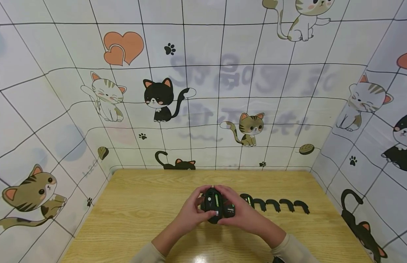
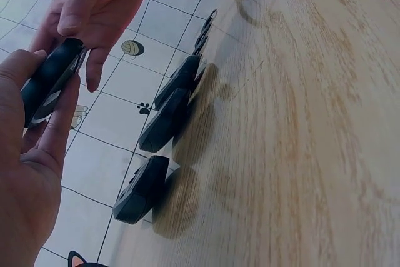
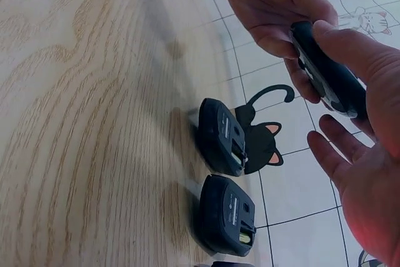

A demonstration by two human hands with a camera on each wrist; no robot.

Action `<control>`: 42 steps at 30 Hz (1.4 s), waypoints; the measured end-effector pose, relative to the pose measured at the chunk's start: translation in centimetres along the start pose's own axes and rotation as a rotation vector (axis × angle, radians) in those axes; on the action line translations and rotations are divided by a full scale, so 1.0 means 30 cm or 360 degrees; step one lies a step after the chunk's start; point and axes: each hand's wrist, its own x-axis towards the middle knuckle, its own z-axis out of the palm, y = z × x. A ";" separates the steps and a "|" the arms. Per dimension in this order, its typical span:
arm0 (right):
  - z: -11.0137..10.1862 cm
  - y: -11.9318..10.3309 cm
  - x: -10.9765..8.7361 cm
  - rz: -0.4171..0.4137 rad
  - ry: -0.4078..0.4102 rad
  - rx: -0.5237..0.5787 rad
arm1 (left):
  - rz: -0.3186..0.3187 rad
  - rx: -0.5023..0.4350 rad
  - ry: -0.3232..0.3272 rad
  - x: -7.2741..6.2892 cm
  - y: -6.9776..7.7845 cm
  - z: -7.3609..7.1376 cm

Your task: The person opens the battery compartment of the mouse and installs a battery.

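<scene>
Both my hands hold a black computer mouse [image 1: 214, 204] above the table, its underside facing up with a green battery showing in the open slot. My left hand [image 1: 193, 210] pinches one side, its thumb across the lower part of the underside. My right hand [image 1: 241, 212] grips the far side; in the right wrist view its thumb presses along the edge of the mouse [image 3: 331, 76] and some lower fingers spread away. Beyond, more black mice lie underside up: one [image 1: 229, 210] partly covered by my right hand, another [image 1: 247, 199] just past it.
Several curved black covers [image 1: 286, 204] lie in a row right of the mice on the wooden table [image 1: 140, 204]. Sheeting with cat drawings [image 1: 203, 84] encloses the table's back and sides. A small dark thing [image 1: 277, 260] peeks out by my right sleeve.
</scene>
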 end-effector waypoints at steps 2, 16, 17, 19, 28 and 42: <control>0.003 0.002 0.001 -0.0004 -0.0011 -0.0027 | 0.0007 -0.0001 -0.0005 -0.001 -0.004 -0.002; 0.016 0.009 0.005 0.0038 0.0000 -0.0111 | -0.0066 -0.0003 -0.0136 -0.022 0.008 -0.023; 0.018 0.011 0.005 0.0042 0.0012 -0.0110 | -0.0079 -0.0015 -0.0160 -0.024 0.007 -0.027; 0.020 0.015 0.007 0.0049 0.0037 -0.0110 | -0.0087 -0.0040 -0.0194 -0.027 0.005 -0.034; 0.050 0.024 0.047 0.0012 0.0084 -0.0190 | -0.0111 0.0060 -0.0211 -0.041 -0.009 -0.087; 0.126 0.066 0.148 -0.0014 -0.0011 -0.0281 | 0.0078 0.0722 -0.0029 -0.068 -0.025 -0.206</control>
